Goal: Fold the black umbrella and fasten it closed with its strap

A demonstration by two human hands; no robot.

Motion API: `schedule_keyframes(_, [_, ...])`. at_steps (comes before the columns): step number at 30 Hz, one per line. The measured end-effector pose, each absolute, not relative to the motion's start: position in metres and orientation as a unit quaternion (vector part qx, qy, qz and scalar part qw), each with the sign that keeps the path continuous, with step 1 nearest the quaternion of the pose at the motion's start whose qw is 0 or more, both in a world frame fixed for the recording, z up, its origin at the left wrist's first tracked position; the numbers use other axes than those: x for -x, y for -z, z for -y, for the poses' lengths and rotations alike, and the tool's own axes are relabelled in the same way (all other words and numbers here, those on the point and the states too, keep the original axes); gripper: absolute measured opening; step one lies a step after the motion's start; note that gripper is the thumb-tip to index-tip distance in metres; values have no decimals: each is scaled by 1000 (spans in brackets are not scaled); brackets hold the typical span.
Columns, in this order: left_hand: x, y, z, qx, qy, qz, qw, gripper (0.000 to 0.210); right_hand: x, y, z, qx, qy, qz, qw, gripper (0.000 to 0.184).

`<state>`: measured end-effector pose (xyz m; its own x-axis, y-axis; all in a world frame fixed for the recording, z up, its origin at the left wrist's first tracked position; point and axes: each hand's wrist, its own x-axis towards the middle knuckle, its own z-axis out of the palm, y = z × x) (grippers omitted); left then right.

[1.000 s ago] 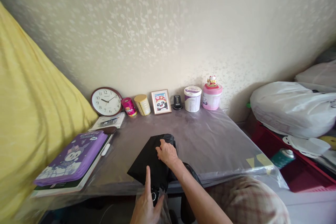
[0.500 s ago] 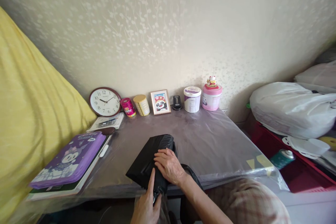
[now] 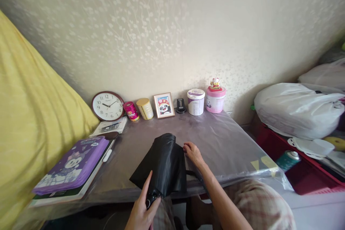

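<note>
L hand (image 3: 142,210) holding blk umbrella (image 3: 161,161) by handle (image 3: 151,197) nr worktop (image 3: 215,140); R hand (image 3: 194,154) narrow at canopy (image 3: 178,172) edge, pinch unclear.

Umbrella handle (image 3: 151,198) partly hidden by left fingers (image 3: 147,184)

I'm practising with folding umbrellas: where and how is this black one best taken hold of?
Probably by the handle, from the near side, fingers wrapped around it where the left hand holds: this narrow end of the black umbrella points back toward the person. Beyond it the fabric flares out in loose folds, likely a poorer grip.
</note>
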<state>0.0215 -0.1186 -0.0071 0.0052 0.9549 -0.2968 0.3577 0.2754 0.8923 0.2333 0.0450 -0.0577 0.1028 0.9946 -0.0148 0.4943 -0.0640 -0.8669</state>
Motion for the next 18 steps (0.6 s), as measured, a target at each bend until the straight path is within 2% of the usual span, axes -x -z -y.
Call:
schedule_keyframes(5, [-13,3,121,-484,-355,-612,516,82,-231,53,-47,640,-367,555,384,25])
schedule_keyframes(12, [-10,2,119,-467,-380,-581,548,87,-232,52,-38,616,-463,512,379,38])
schedule_keyframes(18, [-16,0,119,-453,-372,-586,559,84,-226,52,-23,644,-435,521,353,33])
